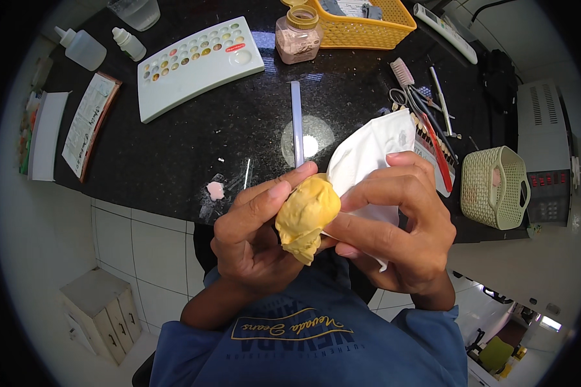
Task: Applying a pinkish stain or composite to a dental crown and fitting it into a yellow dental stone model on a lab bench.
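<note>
A rough, lumpy yellow mass [308,213], like set plaster or putty, is held in front of me at the table's near edge. My left hand [252,232] is closed round its left side, thumb and fingertips against it. My right hand [400,222] has bent fingers at the mass's right side, with a white tissue [368,151] pinched among them. The tissue spreads up over the tabletop, and a corner hangs below my right hand. Part of the mass's underside is hidden by my fingers. Just beyond it lies a pale blue-white strip-like tool [297,122].
On the black tabletop [174,148] are a white mixing palette [197,80], a powder jar [298,39], a yellow basket [361,29], a pink scrap [215,189] and squeeze bottles [84,51]. Rightward lie a brush [403,72], a red-handled tool [438,155], tooth shade samples and a pale green basket [494,187].
</note>
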Demonstrator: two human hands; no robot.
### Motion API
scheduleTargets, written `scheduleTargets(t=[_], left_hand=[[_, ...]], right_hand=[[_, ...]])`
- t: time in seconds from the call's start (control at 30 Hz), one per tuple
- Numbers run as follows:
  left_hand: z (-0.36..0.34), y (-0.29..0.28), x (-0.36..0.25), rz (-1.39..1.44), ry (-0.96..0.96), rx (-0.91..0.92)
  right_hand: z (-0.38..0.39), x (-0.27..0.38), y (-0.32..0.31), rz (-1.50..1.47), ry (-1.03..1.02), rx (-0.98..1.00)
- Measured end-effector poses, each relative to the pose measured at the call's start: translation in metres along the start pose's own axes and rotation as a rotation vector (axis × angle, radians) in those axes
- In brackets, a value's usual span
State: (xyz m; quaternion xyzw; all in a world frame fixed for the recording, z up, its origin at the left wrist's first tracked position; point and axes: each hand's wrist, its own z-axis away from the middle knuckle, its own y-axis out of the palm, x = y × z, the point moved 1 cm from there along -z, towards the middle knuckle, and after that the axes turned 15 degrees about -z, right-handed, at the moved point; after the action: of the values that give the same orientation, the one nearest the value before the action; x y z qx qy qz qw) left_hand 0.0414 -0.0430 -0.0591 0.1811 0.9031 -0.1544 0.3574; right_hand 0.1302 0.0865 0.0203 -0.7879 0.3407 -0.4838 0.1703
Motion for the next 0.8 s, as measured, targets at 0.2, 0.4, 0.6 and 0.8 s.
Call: scheduleTargets(t=[0.2,0.4,0.6,0.8], left_hand=[[0.001,-0.002,0.002,-0.133,0.026,0.051],[0.005,0.001,0.002,-0.083,0.009,-0.021],[0.007,0.000,0.005,-0.091,0.093,-0.016],[0.007,0.000,0.004,-0.049,0.120,-0.009]], right_hand=[[0.001,0.000,0.001,0.125,-0.071,0.029],[0.013,-0.007,-0.002,-0.122,0.073,-0.229],[0.016,-0.004,-0.003,-0.100,0.087,-0.257],[0.011,0.004,-0.001,-0.013,0.051,-0.107]])
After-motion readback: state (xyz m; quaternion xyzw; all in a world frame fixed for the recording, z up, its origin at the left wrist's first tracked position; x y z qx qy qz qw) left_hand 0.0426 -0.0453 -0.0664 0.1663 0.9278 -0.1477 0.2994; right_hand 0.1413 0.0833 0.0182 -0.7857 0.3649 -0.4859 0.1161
